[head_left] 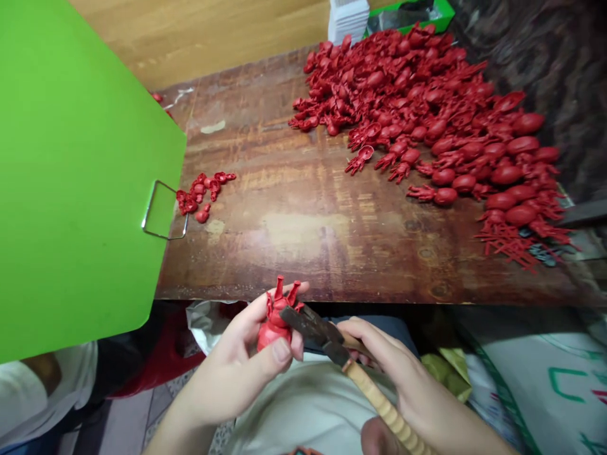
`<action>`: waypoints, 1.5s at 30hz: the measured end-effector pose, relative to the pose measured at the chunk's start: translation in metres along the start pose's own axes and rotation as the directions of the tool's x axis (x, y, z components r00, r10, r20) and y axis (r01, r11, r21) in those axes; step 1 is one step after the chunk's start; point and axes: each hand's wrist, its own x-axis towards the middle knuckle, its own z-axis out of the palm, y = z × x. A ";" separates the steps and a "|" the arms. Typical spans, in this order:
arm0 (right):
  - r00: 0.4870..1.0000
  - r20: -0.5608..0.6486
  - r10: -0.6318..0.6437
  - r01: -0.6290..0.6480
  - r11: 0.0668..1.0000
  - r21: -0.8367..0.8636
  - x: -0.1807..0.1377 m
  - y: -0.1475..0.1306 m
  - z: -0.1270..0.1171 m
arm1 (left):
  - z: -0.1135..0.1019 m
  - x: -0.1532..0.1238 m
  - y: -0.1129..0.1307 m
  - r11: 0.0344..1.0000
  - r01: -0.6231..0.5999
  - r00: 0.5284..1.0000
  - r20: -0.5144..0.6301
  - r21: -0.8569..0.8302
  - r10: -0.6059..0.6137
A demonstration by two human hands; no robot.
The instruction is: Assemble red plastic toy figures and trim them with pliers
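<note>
Low in front of the table edge, my left hand [249, 360] is closed around a red plastic figure [274, 331] with a rounded body and short prongs pointing up. My right hand [386, 357] grips pliers [360, 374] that have dark metal jaws and tan ribbed or wrapped handles. The jaws lie against or just in front of the figure's upper part; I cannot tell whether they pinch it. A large pile of similar red plastic parts [427, 107] covers the far right of the table, and a small cluster of red pieces [202, 191] lies at the left.
The brown wooden table [294, 253] spans the view. A tall green panel [80, 170] with a metal wire handle [148, 212] stands at the left. Behind the pile are a white stack [348, 20] and a green tray [443, 16]. Another person's white sleeve [78, 373] shows lower left.
</note>
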 end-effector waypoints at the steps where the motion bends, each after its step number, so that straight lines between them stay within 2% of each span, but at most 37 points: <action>1: 1.000 -0.017 -0.015 0.015 0.999 -0.039 -0.001 -0.002 -0.001 | -0.001 -0.001 0.000 1.000 -0.011 1.000 -0.012 0.026 0.012; 4: 0.993 -0.082 -0.083 0.062 0.970 -0.234 -0.002 -0.006 -0.003 | 0.000 -0.001 -0.001 0.985 -0.032 0.994 -0.095 0.169 0.049; 7: 0.982 -0.090 -0.166 0.118 0.913 -0.390 -0.002 -0.007 0.000 | 0.001 0.000 -0.005 0.950 -0.104 0.981 -0.129 0.294 0.147; 9: 0.976 -0.089 -0.196 0.140 0.893 -0.428 -0.002 -0.004 0.004 | -0.001 0.000 -0.010 0.925 -0.136 0.972 -0.134 0.354 0.194; 12: 0.976 -0.075 -0.204 0.159 0.907 -0.390 -0.005 0.006 0.011 | -0.004 0.000 -0.014 0.896 -0.142 0.969 -0.124 0.421 0.212; 16: 0.985 -0.023 -0.170 0.154 0.934 -0.322 -0.013 0.016 0.016 | -0.009 -0.001 -0.010 0.821 -0.235 0.959 -0.016 0.521 0.284; 20: 0.999 -0.010 -0.048 0.039 0.908 -0.418 -0.020 0.013 0.019 | -0.014 0.003 -0.002 0.728 -0.366 0.922 0.118 0.580 0.369; 25: 0.994 0.023 -0.110 0.104 0.827 -0.553 -0.024 0.009 0.024 | -0.027 0.002 0.002 0.639 -0.457 0.888 0.285 0.618 0.360; 31: 0.990 -0.035 -0.138 0.099 0.847 -0.523 -0.023 0.007 0.039 | -0.027 0.002 0.009 0.647 -0.472 0.881 0.338 0.599 0.330; 35: 0.987 -0.103 -0.120 0.046 0.839 -0.543 -0.017 0.010 0.056 | -0.019 0.009 0.003 0.713 -0.507 0.859 0.353 0.485 0.371; 37: 0.986 -0.119 -0.120 0.033 0.825 -0.565 -0.014 0.012 0.063 | -0.015 0.010 -0.003 0.751 -0.497 0.865 0.316 0.434 0.390; 40: 0.972 -0.163 -0.171 0.052 0.827 -0.560 -0.012 0.014 0.067 | -0.011 0.009 -0.007 0.796 -0.438 0.898 0.236 0.418 0.371; 45: 0.959 -0.201 -0.201 0.075 0.861 -0.503 -0.015 0.014 0.068 | -0.003 0.005 -0.006 0.806 -0.397 0.917 0.157 0.439 0.366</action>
